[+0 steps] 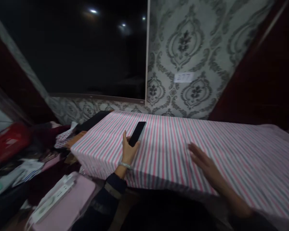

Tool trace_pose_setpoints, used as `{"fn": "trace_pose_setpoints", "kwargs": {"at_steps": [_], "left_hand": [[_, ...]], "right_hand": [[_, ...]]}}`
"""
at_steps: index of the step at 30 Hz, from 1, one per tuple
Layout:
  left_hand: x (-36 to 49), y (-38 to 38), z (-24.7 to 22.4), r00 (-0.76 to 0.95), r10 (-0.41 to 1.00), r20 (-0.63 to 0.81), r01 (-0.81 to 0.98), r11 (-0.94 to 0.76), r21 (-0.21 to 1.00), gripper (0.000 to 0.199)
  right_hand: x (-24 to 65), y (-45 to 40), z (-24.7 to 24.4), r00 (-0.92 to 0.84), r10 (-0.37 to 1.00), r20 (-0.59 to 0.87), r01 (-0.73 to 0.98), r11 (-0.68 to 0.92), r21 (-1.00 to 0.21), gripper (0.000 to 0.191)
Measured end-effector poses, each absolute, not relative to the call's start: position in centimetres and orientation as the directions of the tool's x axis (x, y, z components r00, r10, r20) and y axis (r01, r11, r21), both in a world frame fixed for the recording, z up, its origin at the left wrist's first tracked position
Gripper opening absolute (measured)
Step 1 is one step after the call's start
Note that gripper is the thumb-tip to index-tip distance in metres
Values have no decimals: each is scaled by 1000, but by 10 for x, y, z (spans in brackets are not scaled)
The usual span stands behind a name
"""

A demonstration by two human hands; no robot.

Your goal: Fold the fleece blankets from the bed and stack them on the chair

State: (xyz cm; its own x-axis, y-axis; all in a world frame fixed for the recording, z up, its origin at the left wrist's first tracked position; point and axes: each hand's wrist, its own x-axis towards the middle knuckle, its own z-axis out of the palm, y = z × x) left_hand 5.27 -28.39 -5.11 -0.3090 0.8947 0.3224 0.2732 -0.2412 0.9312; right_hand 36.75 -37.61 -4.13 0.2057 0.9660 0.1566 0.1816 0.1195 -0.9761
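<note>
A black smartphone (137,133) is in my left hand (129,150), gripped near its lower end with the thumb on the right edge and fingers on the left. Its dark screen faces up, and it is over the striped cloth (168,144) that covers the table. Whether the phone's far end touches the cloth, I cannot tell. Off to the right, my right hand (204,163) is over the same cloth with its fingers stretched out and nothing in them. That hand is slightly blurred.
A large dark television (86,54) hangs on the patterned wall behind the table. Beside it a paper label (183,77) is stuck up. At lower left, a white power strip (54,199) rests on a pink surface (79,192). Clothes and a red bag (9,141) are piled left.
</note>
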Motion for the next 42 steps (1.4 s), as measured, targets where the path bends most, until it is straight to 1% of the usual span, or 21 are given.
{"fn": "trace_pose_setpoints", "kwargs": {"at_steps": [2,3,5,7,10,13,16,18,20,21,22,24,25,27,28,32,35,36,38,40,42], "left_hand": [[99,-297,-49,-194,919,342,215,-301,929,102],[118,-302,-48,-144,925,352,195,-322,926,102],[149,-308,-45,-71,929,364,169,-348,922,101],[171,-309,-44,-21,932,361,159,-353,922,100],[192,-301,-42,28,944,330,180,-330,927,101],[208,-287,-42,57,959,276,222,-282,934,103],[223,-274,-42,92,976,198,227,-214,950,108],[231,-266,-43,124,985,118,171,-138,976,115],[234,-258,-43,151,989,8,57,-17,998,119],[233,-254,-42,172,984,-47,-22,51,998,114],[232,-248,-41,219,970,-104,-102,128,987,102],[226,-235,-40,399,892,-213,-217,318,923,71],[224,-228,-39,507,823,-257,-237,420,876,59],[220,-215,-39,666,677,-314,-230,587,776,49],[220,-210,-39,702,637,-320,-241,635,734,47],[226,-199,-45,750,606,-264,-323,684,655,57],[230,-194,-49,786,561,-261,-289,705,647,69],[230,-191,-50,784,563,-263,-291,706,646,71],[228,-185,-52,758,600,-254,-336,694,636,73],[224,-177,-53,714,657,-241,-408,671,619,74],[219,-169,-54,662,710,-240,-470,643,605,76]], "right_hand": [[356,-366,-34,126,987,101,-61,109,-992,63],[347,-355,-29,90,993,78,-206,96,-974,67],[332,-328,-19,75,996,44,-444,73,-893,68],[324,-303,-10,75,996,39,-585,76,-808,65],[327,-279,-3,127,992,-7,-708,86,-701,59],[336,-262,-5,163,978,-130,-791,51,-609,53],[344,-247,-10,163,960,-226,-831,10,-557,55],[349,-238,-15,164,951,-263,-841,-4,-541,59],[356,-232,-19,151,945,-290,-845,-30,-534,63],[359,-229,-21,145,945,-292,-845,-35,-534,64],[363,-227,-23,139,949,-281,-844,-35,-536,64],[370,-224,-27,134,963,-233,-840,-14,-542,63],[373,-222,-28,128,972,-197,-837,0,-547,63],[376,-219,-27,103,985,-135,-830,10,-558,62],[377,-218,-27,88,990,-114,-825,8,-565,61],[378,-210,-25,6,998,-60,-779,-33,-627,61],[377,-206,-31,0,999,-41,-685,-30,-727,61],[376,-206,-35,55,998,-31,-648,12,-762,60],[372,-206,-47,271,962,18,-531,165,-831,53],[366,-207,-62,481,870,108,-323,290,-901,45],[361,-208,-75,523,830,193,-119,295,-948,38]]}}
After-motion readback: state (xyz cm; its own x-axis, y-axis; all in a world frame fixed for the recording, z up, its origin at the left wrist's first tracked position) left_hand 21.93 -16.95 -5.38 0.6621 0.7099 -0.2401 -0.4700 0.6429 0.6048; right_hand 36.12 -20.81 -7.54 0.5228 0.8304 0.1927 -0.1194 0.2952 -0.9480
